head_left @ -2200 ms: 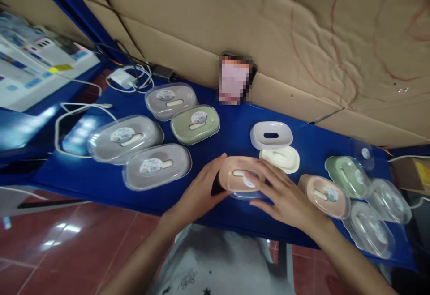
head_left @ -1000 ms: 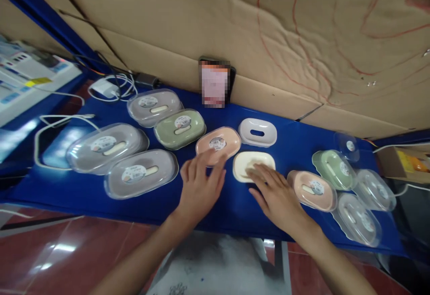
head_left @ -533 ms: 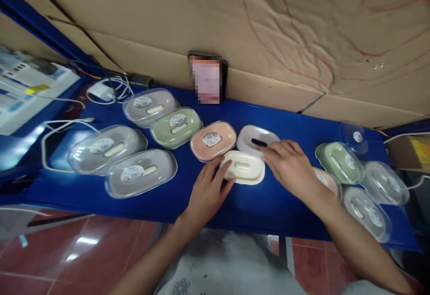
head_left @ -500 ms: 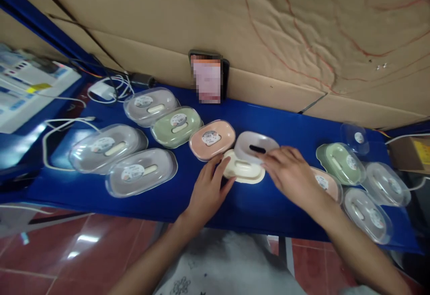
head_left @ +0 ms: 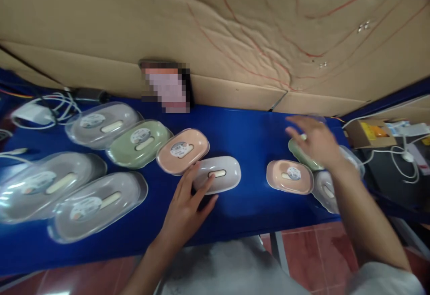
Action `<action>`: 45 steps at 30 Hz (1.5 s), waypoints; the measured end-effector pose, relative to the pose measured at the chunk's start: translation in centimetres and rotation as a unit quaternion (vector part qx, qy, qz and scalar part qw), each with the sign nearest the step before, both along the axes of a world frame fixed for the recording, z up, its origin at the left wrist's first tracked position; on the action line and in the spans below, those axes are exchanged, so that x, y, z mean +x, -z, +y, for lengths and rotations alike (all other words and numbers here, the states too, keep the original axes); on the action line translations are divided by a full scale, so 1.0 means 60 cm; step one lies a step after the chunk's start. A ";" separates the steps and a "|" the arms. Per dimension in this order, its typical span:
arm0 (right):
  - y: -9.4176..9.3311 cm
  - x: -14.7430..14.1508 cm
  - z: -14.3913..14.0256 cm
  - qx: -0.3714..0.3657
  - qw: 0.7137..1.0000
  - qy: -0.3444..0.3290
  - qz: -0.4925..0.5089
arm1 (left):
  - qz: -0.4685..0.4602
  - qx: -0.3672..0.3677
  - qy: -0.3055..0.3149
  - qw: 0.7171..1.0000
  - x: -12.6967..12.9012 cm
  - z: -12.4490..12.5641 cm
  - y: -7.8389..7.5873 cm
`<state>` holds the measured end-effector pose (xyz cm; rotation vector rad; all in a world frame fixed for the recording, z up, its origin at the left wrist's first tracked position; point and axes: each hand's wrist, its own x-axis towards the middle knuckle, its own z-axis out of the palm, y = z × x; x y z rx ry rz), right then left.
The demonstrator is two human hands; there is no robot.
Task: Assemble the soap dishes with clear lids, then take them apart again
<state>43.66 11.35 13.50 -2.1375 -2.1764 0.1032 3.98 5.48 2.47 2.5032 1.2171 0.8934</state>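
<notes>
A pale grey oval plastic dish [head_left: 230, 173] lies on the blue table, a cream tab showing in the slot of its lid. My left hand [head_left: 188, 196] rests at its left end, fingers spread, the index finger on the lid near the slot. My right hand [head_left: 311, 140] is over the green dish [head_left: 298, 151] on the right, blurred by motion. Its fingers are stretched out, with nothing seen in them. Beside that green dish lie a labelled peach dish [head_left: 278, 178] and a grey dish [head_left: 322, 187], partly behind my right forearm.
On the left are a peach dish [head_left: 191, 145], a green dish [head_left: 154, 134] and several grey ones with clear covers. A phone-like device [head_left: 168, 89] leans on the cardboard wall [head_left: 101, 26]. White cables [head_left: 63, 107] lie back left; a small box [head_left: 369, 134] stands far right.
The grey lid has gone down over the cream base. My right hand has let go of it and moved right, above the green dish. The view has shifted right.
</notes>
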 end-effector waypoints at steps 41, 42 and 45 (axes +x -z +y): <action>0.104 -0.233 -0.084 -0.019 0.965 -0.258 0.043 | 0.060 -0.068 0.121 0.989 0.027 0.086 -0.048; 0.084 -0.221 -0.089 -0.029 0.965 -0.256 0.052 | 0.054 -0.045 0.125 0.990 0.027 0.083 -0.051; 0.011 -0.143 -0.110 -0.004 0.975 -0.187 0.123 | 0.054 0.014 0.141 0.989 0.028 0.073 -0.063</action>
